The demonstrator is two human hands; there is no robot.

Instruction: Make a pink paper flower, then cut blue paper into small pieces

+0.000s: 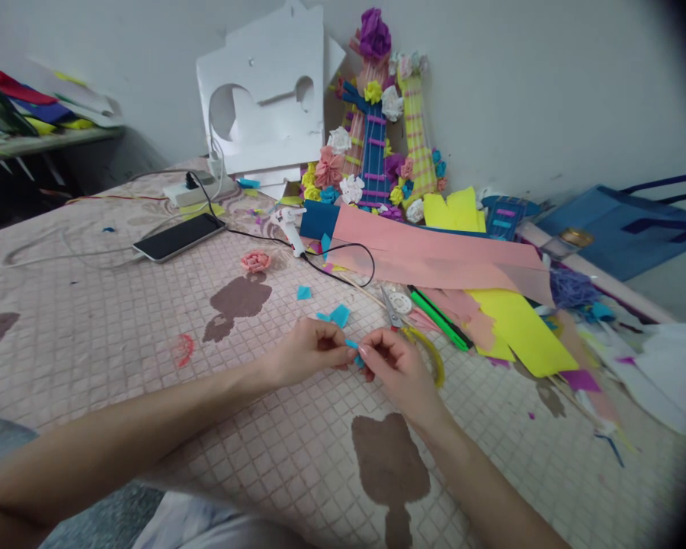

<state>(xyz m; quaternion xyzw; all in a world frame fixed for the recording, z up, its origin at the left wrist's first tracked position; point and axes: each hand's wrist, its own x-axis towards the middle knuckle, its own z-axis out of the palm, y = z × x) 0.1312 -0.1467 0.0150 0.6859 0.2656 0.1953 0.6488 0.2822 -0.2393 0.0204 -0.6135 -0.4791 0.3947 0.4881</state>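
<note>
My left hand (312, 349) and my right hand (397, 366) meet over the patterned bedspread (108, 320), both pinching one small blue paper piece (353, 349) between their fingertips. Yellow-handled scissors (417, 335) lie just beyond my right hand. Loose blue paper scraps (334, 314) sit a little past my left hand. A small pink paper flower (255, 261) rests farther back to the left.
Pink paper sheets (434, 252), yellow paper (520, 328) and a green marker (440, 319) lie right of the hands. A phone (178, 236) on a cable, a white glue gun (289, 226), a paper-flower craft (377, 145) and white foam board (268, 91) stand behind. A blue bag (623, 229) lies far right.
</note>
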